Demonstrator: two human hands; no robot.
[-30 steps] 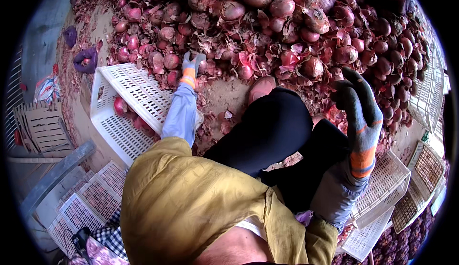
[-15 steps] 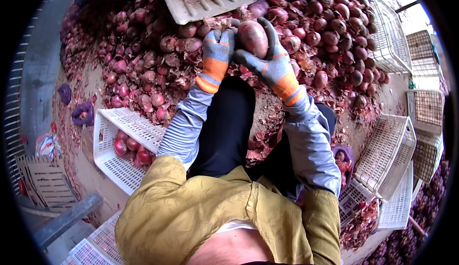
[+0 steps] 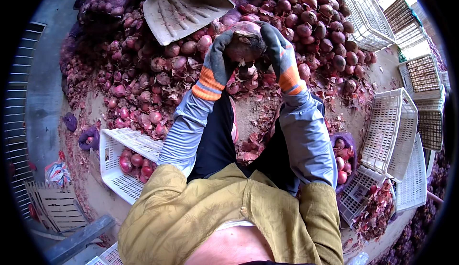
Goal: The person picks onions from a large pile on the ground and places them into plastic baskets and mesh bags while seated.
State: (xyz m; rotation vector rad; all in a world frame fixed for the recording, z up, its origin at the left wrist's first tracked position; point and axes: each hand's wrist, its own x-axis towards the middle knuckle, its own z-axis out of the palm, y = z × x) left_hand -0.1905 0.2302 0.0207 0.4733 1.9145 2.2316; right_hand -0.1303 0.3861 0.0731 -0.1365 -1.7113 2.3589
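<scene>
A large red onion [image 3: 243, 46] with a dark, ragged skin is held between my two hands, in front of the onion heap. My left hand [image 3: 219, 58], in a grey and orange glove, curls round its left side. On the other side my right hand [image 3: 278, 49], gloved alike, presses against it with bent fingers. Part of each hand's grip is hidden behind the onion. Beyond them spreads a heap of red onions [image 3: 330, 38], with loose papery skins among the nearer ones.
A pale scoop [image 3: 184, 9] lies on the heap. At left, a white crate [image 3: 129, 138] holds several onions. Stacked crates [image 3: 387, 126] stand at right, near a purple net bag [image 3: 351, 145] with onions inside. Dry skins [image 3: 375, 207] spill by the lower right crate. My knees flank scattered peelings.
The onion has turned, and its dark, ragged side now shows. My left hand has come round its left side, while my right hand stays on the right. The whole view has shifted.
</scene>
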